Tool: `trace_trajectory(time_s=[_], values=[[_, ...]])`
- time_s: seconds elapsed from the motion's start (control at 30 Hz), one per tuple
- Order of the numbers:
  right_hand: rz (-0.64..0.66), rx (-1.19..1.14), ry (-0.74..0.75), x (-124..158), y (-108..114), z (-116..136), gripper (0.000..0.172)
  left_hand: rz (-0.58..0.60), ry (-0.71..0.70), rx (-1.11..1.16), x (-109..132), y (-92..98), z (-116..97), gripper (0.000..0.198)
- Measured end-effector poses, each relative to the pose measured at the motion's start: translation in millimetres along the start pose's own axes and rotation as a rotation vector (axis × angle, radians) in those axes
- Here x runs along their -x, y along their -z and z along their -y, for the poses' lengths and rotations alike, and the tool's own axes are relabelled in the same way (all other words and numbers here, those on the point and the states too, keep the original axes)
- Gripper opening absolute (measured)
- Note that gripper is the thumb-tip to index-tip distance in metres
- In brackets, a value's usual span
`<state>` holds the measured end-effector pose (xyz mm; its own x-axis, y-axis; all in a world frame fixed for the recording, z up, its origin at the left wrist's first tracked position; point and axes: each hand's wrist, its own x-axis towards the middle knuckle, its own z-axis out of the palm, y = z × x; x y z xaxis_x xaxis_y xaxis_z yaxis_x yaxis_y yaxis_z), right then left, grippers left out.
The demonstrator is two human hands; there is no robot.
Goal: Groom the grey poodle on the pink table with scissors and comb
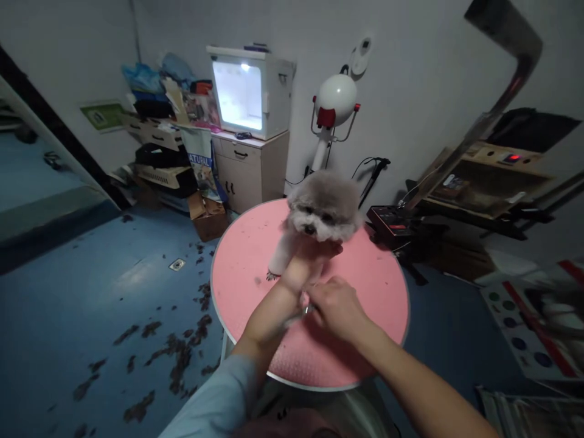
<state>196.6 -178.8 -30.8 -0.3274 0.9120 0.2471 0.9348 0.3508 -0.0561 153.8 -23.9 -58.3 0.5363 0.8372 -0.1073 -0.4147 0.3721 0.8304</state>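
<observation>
A small fluffy grey dog (323, 207) stands on a round pink table (378, 286), facing me. My left hand (319, 250) reaches under the dog's chin and holds it there; the fingers are mostly hidden by fur. My right hand (335, 304) is closed on a small metal tool (306, 311), likely scissors, close to my left forearm and just in front of the dog's chest.
Clumps of cut dark fur (180, 353) litter the blue floor left of the table. A lit white cabinet (249, 91) on a beige cupboard stands at the back wall, beside a standing dryer (335, 103). Shelves and boxes (164, 140) sit back left; a dark stand (483, 182) right.
</observation>
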Motion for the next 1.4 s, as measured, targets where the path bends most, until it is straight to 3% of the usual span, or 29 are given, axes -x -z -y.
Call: trace_trajectory(time_s=[0.07,0.13,0.27,0.37,0.43,0.53,0.63,0.7,0.77,0.83,0.9,1.03,1.1,1.2,1.27,1.33,1.4], values=[[0.048,-0.072,0.132,14.7,-11.0,11.0,0.036,0.182,0.112,0.094,0.1,11.7,2.7,0.021],[-0.073,-0.141,0.074,35.3,-28.8,16.9,0.039,0.203,0.144,0.114,3.5,25.0,2.5,0.002],[-0.388,-0.352,-0.423,63.7,-61.0,-6.2,0.034,-0.067,-0.135,-0.048,23.3,43.0,-16.5,0.031],[-0.515,-0.374,-0.571,60.0,-53.1,-53.1,0.026,-0.183,-0.322,-0.075,36.1,40.0,-42.0,0.037],[-0.561,-0.236,-0.494,45.0,-27.9,-91.7,0.022,-0.252,-0.381,-0.086,37.5,35.6,-57.7,0.032],[-0.513,0.045,-0.269,6.3,22.8,-141.3,0.023,-0.309,-0.415,-0.162,33.6,36.5,-74.5,0.026],[-0.366,0.3,-0.155,-32.2,53.8,-162.4,0.024,-0.321,-0.394,-0.194,32.3,45.4,-83.3,0.027],[-0.189,0.417,-0.069,-41.4,53.7,-161.6,0.025,-0.323,-0.38,-0.201,34.0,52.1,-84.8,0.027],[-0.01,0.459,0.063,-35.2,43.8,-156.0,0.025,-0.322,-0.374,-0.221,36.1,57.8,-83.6,0.027],[0.084,0.446,0.195,-23.5,36.8,-152.1,0.025,-0.313,-0.357,-0.259,37.7,61.9,-81.0,0.028],[0.03,0.449,0.227,-19.4,40.4,-152.8,0.026,-0.293,-0.349,-0.302,38.6,64.5,-78.7,0.028],[-0.216,0.593,0.035,-40.6,57.4,-158.2,0.032,-0.258,-0.394,-0.334,39.9,68.6,-79.6,0.021],[-0.149,0.63,0.042,-44.0,52.2,-154.5,0.03,-0.261,-0.419,-0.346,41.5,71.1,-82.3,0.018],[0.064,0.574,0.224,-24.0,31.6,-140.7,0.025,-0.261,-0.462,-0.406,45.7,72.3,-86.4,0.016],[0.116,0.535,0.323,-8.0,26.2,-132.5,0.025,-0.253,-0.487,-0.456,49.5,69.6,-89.0,0.015],[0.04,0.552,0.303,-4.0,35.7,-129.7,0.027,-0.243,-0.505,-0.487,53.8,64.2,-92.1,0.015],[-0.112,0.609,0.159,-13.2,54.3,-132.2,0.031,-0.235,-0.517,-0.507,58.1,57.9,-95.6,0.018]])
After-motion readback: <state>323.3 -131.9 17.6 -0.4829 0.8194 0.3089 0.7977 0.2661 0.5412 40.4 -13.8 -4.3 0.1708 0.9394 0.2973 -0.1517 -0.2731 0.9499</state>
